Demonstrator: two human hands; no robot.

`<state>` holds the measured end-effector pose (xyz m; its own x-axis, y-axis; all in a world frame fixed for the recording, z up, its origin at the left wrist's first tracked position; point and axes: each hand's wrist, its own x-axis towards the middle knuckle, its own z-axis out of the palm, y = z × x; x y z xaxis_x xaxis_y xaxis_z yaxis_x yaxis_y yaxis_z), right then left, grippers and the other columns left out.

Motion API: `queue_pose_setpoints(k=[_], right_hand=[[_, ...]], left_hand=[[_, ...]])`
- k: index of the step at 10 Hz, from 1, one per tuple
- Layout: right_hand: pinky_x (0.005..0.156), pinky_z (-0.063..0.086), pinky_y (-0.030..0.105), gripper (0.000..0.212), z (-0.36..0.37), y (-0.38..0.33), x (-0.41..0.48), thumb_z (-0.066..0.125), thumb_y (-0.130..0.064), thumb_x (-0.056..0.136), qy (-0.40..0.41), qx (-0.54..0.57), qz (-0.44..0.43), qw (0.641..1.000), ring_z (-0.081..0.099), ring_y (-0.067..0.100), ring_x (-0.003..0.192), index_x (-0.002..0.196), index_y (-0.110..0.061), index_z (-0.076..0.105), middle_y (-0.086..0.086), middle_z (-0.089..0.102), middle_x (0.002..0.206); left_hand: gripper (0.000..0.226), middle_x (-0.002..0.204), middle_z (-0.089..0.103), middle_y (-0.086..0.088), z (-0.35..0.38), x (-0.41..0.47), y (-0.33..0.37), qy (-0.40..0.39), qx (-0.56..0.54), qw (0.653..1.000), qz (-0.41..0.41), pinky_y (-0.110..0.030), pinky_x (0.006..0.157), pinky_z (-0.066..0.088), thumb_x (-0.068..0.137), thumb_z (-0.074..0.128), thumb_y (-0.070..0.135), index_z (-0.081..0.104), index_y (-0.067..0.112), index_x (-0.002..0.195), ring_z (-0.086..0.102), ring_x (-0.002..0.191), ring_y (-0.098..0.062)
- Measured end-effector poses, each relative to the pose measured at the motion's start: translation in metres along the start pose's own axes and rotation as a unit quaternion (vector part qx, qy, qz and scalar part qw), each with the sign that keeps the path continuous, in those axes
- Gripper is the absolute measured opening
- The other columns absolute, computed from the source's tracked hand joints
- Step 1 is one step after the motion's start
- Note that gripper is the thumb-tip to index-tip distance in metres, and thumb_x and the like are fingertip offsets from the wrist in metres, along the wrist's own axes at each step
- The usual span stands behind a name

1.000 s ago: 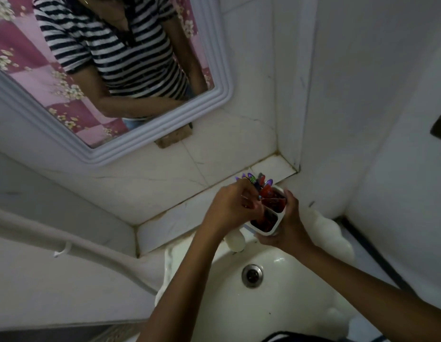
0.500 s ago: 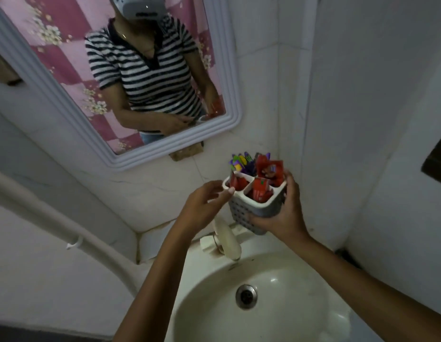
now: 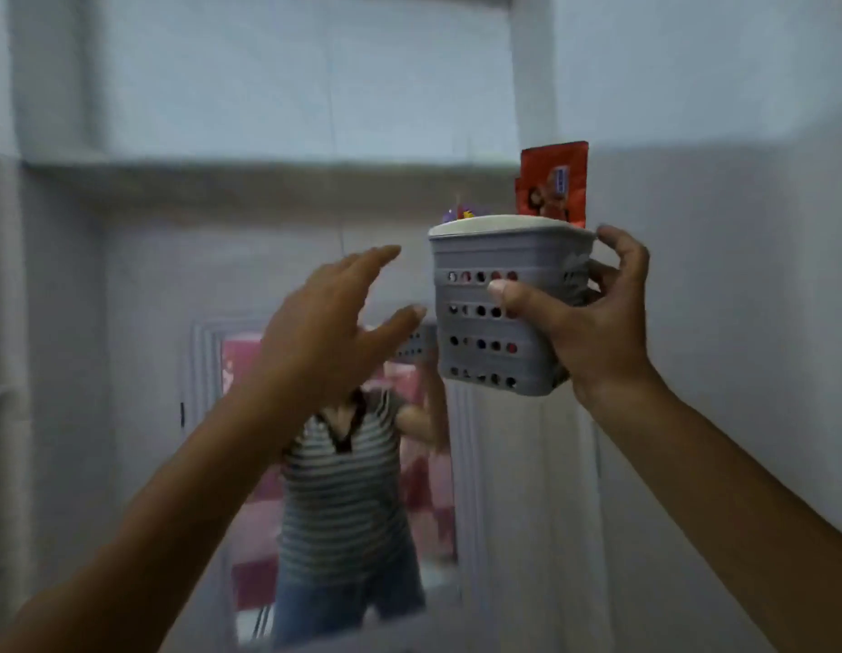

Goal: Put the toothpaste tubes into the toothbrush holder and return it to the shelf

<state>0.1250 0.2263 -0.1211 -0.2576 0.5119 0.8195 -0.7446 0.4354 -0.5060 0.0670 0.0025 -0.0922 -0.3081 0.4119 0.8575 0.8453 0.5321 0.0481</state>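
Observation:
The grey perforated toothbrush holder (image 3: pixel 485 332) with a white rim is held up high, right of centre. My right hand (image 3: pixel 584 318) grips its right side and front, thumb pressed on the holes. A red toothpaste tube (image 3: pixel 553 183) sticks up above the rim at the back right, and small purple and yellow toothbrush tips (image 3: pixel 459 213) peek over the rim. My left hand (image 3: pixel 334 327) is raised just left of the holder with its fingers spread, a small gap away from it. The frame is motion-blurred.
A pale shelf ledge (image 3: pixel 268 157) runs across the wall above the hands. Below is the white-framed mirror (image 3: pixel 343 464), reflecting a person in a striped shirt. A white wall corner (image 3: pixel 532 87) rises behind the holder.
The holder has risen from over the sink to high above the mirror, and the view has tilted up with it. My left hand let go of its rim and opened.

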Motion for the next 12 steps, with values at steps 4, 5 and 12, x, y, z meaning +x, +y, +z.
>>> queue_pose_setpoints(k=[4,5,12], right_hand=[[0.100,0.054,0.053,0.104,0.083,-0.097,0.199,0.088,-0.048,0.056,0.095,-0.113,-0.076,0.986,0.060,0.030,0.115,0.138,-0.027,0.028,0.003,0.047,0.128],[0.102,0.051,0.056,0.099,0.097,-0.091,0.220,0.086,-0.050,0.058,0.104,-0.166,-0.082,0.977,0.058,0.033,0.116,0.136,-0.025,0.030,0.003,0.045,0.124],[0.131,0.000,0.048,0.087,0.115,0.003,0.175,0.038,-0.056,0.105,-0.015,-0.353,-0.153,0.923,-0.003,0.027,0.162,0.164,-0.007,-0.003,0.013,-0.005,0.174]], left_hand=[[0.082,0.165,0.006,-0.003,-0.027,0.129,-0.068,-0.016,0.331,0.944,0.008,-0.051,0.122,0.014,0.092,0.034,0.063,0.004,0.021,0.155,0.008,0.152,-0.023],[0.080,0.165,0.007,0.000,-0.022,0.128,-0.077,0.007,0.317,0.948,0.017,-0.048,0.124,0.012,0.093,0.038,0.058,0.001,0.023,0.155,0.008,0.152,-0.022],[0.081,0.165,-0.001,-0.001,-0.027,0.125,-0.075,-0.014,0.280,0.960,0.016,-0.046,0.125,0.006,0.094,0.045,0.050,-0.001,0.023,0.155,-0.001,0.153,-0.022]])
